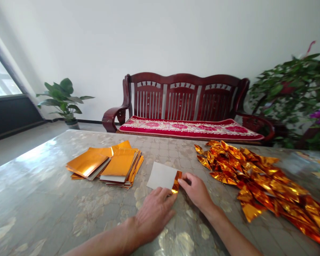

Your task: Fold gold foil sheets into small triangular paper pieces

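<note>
A sheet of gold foil paper (162, 175) lies on the table with its pale side up. Its right edge is folded over, so a narrow gold strip shows there. My right hand (196, 189) is closed on that folded edge, thumb against the strip. At the near corner of the sheet, my left hand (156, 210) has its fingers bent together on the paper and the lower end of the fold. To the left sit stacks of flat gold foil paper (118, 164). A heap of folded gold foil pieces (245, 170) spreads out to the right.
The table (90, 209) has a glossy, flower-patterned cover. A clear plastic bag (306, 160) lies at its right side. Behind stands a dark wooden bench (181, 85) with a red patterned cushion (192, 128). Potted plants (65, 96) flank the bench.
</note>
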The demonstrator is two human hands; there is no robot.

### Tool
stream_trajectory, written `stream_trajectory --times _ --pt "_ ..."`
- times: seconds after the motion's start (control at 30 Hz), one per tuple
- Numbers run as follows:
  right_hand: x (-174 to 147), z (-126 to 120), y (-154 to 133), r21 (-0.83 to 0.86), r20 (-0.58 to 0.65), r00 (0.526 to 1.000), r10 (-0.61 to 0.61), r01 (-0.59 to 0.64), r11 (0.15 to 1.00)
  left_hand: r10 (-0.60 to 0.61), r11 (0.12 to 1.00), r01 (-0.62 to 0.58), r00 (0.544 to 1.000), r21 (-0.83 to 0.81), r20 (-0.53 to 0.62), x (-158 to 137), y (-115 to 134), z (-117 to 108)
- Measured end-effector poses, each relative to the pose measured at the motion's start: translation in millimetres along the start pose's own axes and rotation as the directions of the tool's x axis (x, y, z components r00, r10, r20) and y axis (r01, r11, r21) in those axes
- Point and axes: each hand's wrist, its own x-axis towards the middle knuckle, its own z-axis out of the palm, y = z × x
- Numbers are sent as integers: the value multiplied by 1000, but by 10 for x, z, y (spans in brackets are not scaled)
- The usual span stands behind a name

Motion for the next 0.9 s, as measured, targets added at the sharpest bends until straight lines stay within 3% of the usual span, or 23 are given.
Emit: stream_trajectory --times 0.07,0.1,0.17,0.2,0.23,0.27,0.37,0.43,0.5,0.57,0.67,0.8,0.9 --pt "19 -6 21 184 4 1000 3 -4 983 -81 994 68 985 -82 -155 12 -106 31" --pt "26 -9 25 270 2 1000 12 -12 963 -147 987 121 949 -106 -278 29 -178 47" --pt "32 -11 27 401 4 999 54 -51 915 -286 957 216 824 -194 -489 82 -342 72" --pt "32 -9 26 450 17 997 81 -79 889 -365 929 253 759 -271 -539 117 -424 81" --pt "30 -5 25 493 35 994 106 -110 863 -446 887 273 712 -372 -542 154 -500 87" --pt "28 0 24 531 57 990 126 -137 836 -520 829 270 696 -490 -496 190 -563 91" --pt "18 -3 10 629 108 983 147 -182 756 -596 592 218 767 -776 -239 264 -654 99" --pt "7 -30 -18 681 141 981 130 -191 707 -585 524 211 793 -825 -169 276 -637 109" --pt "-10 -67 -58 715 173 980 101 -196 671 -587 595 225 777 -771 -226 262 -587 119" --pt "-24 -93 -91 716 167 981 104 -193 671 -546 731 230 762 -642 -349 233 -538 118" --pt "-17 -85 -84 671 70 983 172 -174 720 -365 880 105 773 -462 -519 185 -508 90" --pt "46 -56 11 603 -112 977 182 -79 794 -110 926 -160 752 -343 -649 134 -570 51" --pt "55 -79 50 492 -219 967 126 -2 871 -46 930 -220 723 -294 -689 119 -646 55"
